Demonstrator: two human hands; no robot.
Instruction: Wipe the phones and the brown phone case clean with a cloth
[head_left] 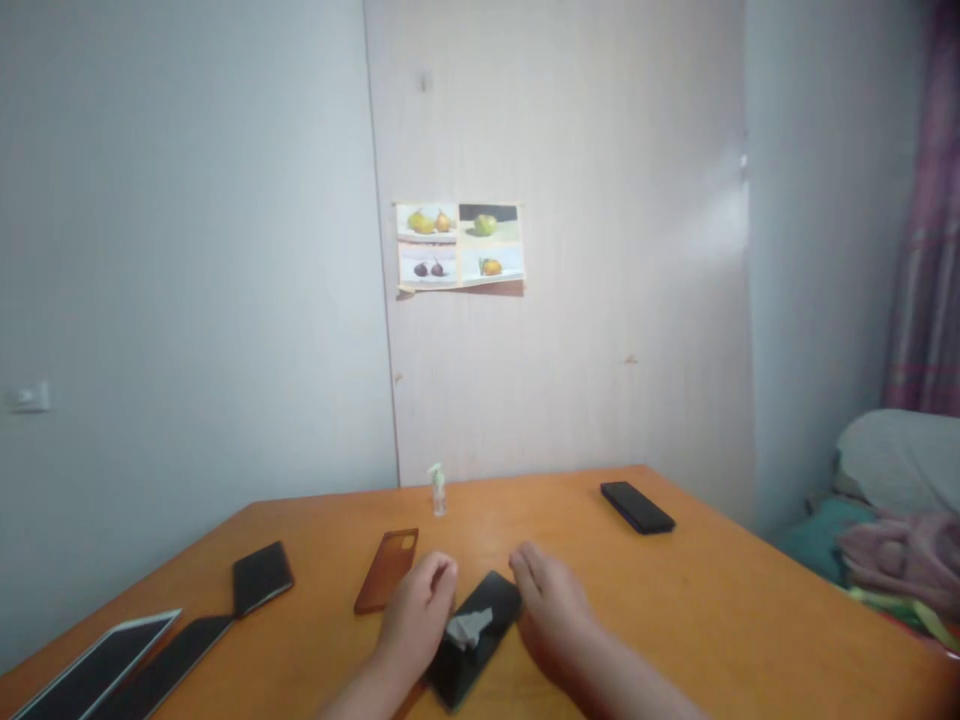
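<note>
A dark smartphone [499, 598] lies aslant on the table between my two hands, with a crumpled white tissue [471, 627] on its screen. My left hand [420, 610] is curled into a loose fist at the phone's left edge, and nothing shows in it. On the other side, my right hand [553, 612] rests beside the phone's upper right edge, its fingers loosely extended and holding nothing visible. A brown phone case [382, 575] lies just beyond my left hand, which overlaps its near right part.
A small clear pump bottle [439, 495] stands toward the back of the orange wooden table [720, 620]. At back right is a black phone-like object [637, 507]. On the left lie a black device [262, 577], a long dark panel [169, 665] and a white-framed tablet [105, 665].
</note>
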